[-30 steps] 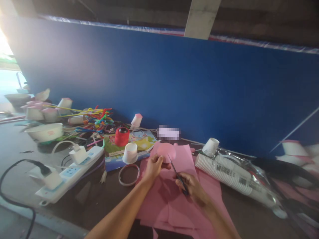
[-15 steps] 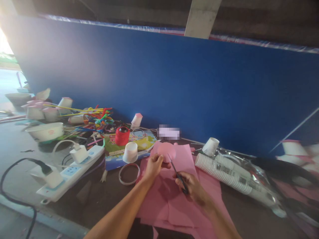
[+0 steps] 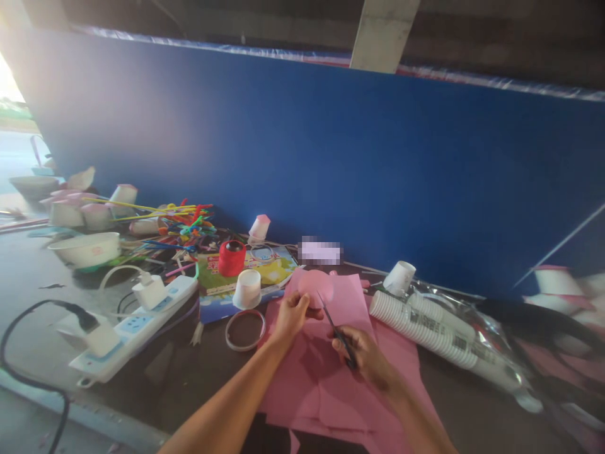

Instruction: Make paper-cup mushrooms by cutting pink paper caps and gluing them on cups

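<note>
My left hand [image 3: 297, 311] pinches the lower edge of a rounded pink paper piece [image 3: 317, 284] between thumb and fingers. Black-handled scissors [image 3: 336, 328] are gripped in my right hand [image 3: 362, 354], their blades pointing up and left to the edge of that piece. Whether the blades touch the paper I cannot tell. Beneath both hands lie larger pink paper sheets [image 3: 340, 397], overlapping and creased. Left of them stand an upturned white paper cup [image 3: 247, 290] and a ring of tape [image 3: 246, 331].
A white power strip [image 3: 142, 325] with plugs and cables lies at left. Behind it are a white bowl [image 3: 87, 250] and colourful pipe cleaners [image 3: 189, 217]. A red yarn spool [image 3: 231, 258] sits on a picture book [image 3: 276, 271]. Stacked paper cups [image 3: 425, 328] lie at right, before a blue panel [image 3: 331, 151].
</note>
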### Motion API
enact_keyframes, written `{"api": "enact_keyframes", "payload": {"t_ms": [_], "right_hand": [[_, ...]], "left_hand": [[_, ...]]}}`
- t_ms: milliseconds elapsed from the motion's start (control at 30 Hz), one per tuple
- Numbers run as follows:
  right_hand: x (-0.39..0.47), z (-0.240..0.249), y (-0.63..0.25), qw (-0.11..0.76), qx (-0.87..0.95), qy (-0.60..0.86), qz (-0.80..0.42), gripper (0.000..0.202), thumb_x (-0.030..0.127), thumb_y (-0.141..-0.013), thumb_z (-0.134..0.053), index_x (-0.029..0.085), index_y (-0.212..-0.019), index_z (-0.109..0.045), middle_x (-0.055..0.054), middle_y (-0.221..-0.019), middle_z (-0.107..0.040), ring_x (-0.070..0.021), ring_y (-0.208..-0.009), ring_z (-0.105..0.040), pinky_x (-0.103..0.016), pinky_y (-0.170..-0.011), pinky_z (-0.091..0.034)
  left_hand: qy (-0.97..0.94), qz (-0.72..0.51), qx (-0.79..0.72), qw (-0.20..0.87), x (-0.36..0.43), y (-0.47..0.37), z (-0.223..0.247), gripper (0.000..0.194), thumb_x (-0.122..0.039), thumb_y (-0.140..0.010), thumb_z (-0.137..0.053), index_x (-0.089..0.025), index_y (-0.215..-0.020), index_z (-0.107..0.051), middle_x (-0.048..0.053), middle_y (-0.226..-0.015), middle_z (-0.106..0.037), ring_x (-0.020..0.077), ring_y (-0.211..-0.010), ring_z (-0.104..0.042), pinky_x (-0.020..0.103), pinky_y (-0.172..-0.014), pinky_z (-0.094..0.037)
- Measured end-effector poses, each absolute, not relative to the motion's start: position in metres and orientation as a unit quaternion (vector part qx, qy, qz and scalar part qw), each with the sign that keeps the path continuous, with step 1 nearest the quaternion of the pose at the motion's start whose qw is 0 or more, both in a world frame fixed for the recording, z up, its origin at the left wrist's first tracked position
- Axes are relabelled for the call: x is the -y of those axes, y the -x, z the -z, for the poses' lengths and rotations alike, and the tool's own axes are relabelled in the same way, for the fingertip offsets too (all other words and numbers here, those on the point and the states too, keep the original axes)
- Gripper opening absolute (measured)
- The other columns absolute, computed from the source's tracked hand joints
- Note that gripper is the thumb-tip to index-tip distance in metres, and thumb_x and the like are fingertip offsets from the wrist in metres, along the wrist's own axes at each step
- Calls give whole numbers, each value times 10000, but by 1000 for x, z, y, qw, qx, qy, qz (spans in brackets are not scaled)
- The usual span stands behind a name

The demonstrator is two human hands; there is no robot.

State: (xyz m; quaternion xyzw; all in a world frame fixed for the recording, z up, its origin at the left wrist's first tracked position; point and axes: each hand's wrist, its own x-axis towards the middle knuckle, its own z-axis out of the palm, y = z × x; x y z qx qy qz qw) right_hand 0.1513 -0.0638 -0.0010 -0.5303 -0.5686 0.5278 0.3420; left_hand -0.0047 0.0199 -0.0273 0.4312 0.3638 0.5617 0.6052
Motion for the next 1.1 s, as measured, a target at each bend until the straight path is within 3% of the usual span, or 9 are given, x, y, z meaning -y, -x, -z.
{"api": "enact_keyframes", "payload": {"t_ms": [1100], "right_hand": [[63,4,-152,355,566,528,-525,366,423,-718,-642,129,-931,-595,50,-562,-433,-75,-499,-353,-210,-470,-238]], "left_hand": [[-431,-548,-384,606,-19,5,26,272,-423,-680,-602,-159,-689,-538,9,-515,-644,184,-468,-639,238,-481,-473]]}}
